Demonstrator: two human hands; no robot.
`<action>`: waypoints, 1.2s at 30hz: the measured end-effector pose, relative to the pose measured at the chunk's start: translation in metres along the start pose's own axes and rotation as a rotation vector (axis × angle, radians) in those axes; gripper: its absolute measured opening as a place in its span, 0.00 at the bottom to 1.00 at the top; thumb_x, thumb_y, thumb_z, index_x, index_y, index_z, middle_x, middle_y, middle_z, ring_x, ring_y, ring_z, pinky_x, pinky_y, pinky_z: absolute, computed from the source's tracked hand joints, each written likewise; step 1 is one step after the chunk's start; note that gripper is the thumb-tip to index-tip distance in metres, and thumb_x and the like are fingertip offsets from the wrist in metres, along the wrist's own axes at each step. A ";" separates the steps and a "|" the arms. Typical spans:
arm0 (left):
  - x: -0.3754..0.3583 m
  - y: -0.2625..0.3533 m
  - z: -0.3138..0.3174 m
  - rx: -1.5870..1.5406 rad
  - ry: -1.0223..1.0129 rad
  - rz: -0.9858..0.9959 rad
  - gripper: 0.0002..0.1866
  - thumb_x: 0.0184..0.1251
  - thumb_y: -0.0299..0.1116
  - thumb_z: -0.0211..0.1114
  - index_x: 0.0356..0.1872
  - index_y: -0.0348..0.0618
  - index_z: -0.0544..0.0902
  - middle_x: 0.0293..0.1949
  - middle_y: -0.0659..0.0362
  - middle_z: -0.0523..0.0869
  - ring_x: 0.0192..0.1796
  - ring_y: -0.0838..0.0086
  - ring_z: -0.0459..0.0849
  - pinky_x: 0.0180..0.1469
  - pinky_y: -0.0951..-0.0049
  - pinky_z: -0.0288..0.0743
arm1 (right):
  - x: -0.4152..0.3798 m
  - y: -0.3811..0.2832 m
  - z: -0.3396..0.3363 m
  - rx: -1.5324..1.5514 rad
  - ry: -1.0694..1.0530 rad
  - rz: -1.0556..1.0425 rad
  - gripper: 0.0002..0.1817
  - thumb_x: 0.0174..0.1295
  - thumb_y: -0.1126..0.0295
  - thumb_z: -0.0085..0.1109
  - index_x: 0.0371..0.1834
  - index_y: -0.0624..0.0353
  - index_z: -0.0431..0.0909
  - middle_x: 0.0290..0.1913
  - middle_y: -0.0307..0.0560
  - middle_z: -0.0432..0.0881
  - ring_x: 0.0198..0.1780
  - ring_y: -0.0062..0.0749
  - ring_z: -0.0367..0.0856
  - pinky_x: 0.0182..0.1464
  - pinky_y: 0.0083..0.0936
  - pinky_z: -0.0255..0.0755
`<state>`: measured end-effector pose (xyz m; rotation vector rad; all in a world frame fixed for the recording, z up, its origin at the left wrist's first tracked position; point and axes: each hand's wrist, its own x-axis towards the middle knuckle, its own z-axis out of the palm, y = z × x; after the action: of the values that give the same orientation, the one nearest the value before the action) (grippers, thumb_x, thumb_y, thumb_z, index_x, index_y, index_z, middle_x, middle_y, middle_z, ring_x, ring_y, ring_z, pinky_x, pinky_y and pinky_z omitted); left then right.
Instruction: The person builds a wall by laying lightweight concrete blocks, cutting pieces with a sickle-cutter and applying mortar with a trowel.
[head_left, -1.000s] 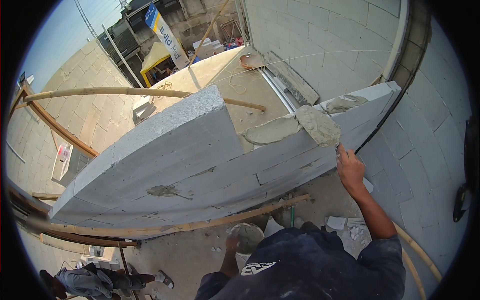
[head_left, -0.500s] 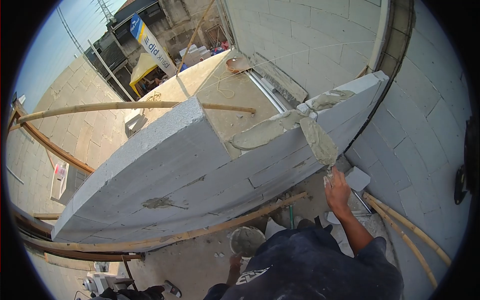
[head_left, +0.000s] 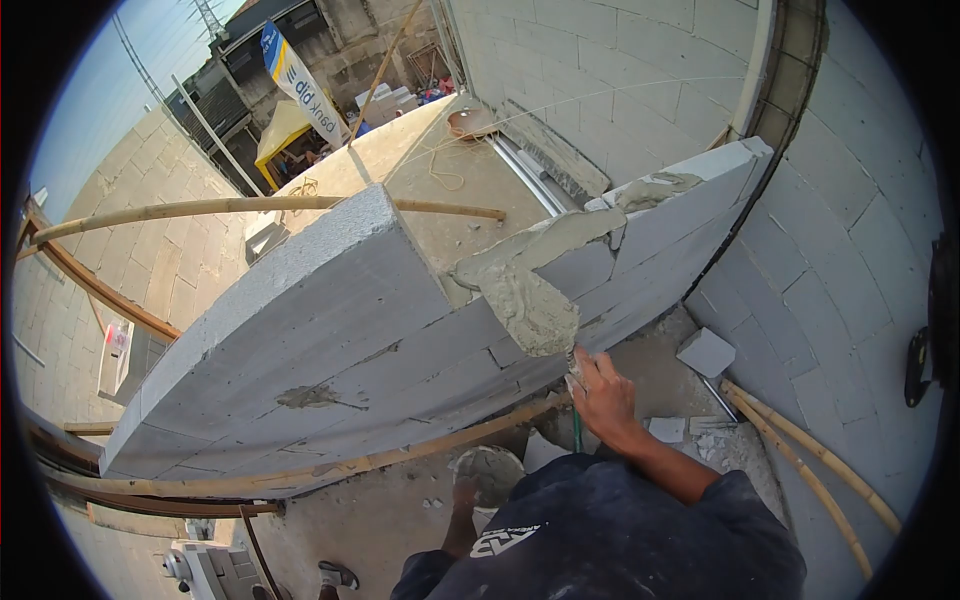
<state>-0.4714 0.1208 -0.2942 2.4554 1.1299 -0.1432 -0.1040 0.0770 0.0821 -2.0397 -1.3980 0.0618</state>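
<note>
My right hand [head_left: 604, 398] is closed round the handle of a mortar-coated trowel [head_left: 535, 318]. The trowel's blade lies against the near face and top edge of the block wall [head_left: 375, 345], at the left part of a wet mortar bed [head_left: 560, 240]. Low in the view, my left hand [head_left: 466, 492] grips the left rim of a bucket [head_left: 497, 470] with grey mortar inside. Its fingertips are small and partly hidden. A taller block [head_left: 330, 255] stands left of the mortar bed.
Bamboo poles cross at the left [head_left: 230, 204] and lean at the lower right [head_left: 800, 465]. A loose block [head_left: 706, 352] rests on the floor by the right wall. Metal profiles [head_left: 530, 178] and a brown bowl [head_left: 470, 124] lie beyond the wall. Another person's foot [head_left: 338, 575] shows at lower left.
My right hand and the trowel have moved left along the wall top, from the block joint to the mortar bed's left part. My left hand has shifted up along the bucket's rim.
</note>
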 end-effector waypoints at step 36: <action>-0.036 0.028 0.025 -0.279 -0.017 -0.233 0.24 0.62 0.54 0.52 0.33 0.40 0.80 0.34 0.48 0.82 0.43 0.50 0.78 0.45 0.54 0.69 | 0.077 -0.037 -0.095 -0.198 -0.263 -0.185 0.23 0.54 0.69 0.54 0.53 0.63 0.63 0.42 0.59 0.73 0.36 0.56 0.77 0.40 0.46 0.69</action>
<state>-0.4728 0.0689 -0.2971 2.0731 1.3294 -0.0699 -0.0648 0.1042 0.2007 -2.1078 -1.8143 0.1195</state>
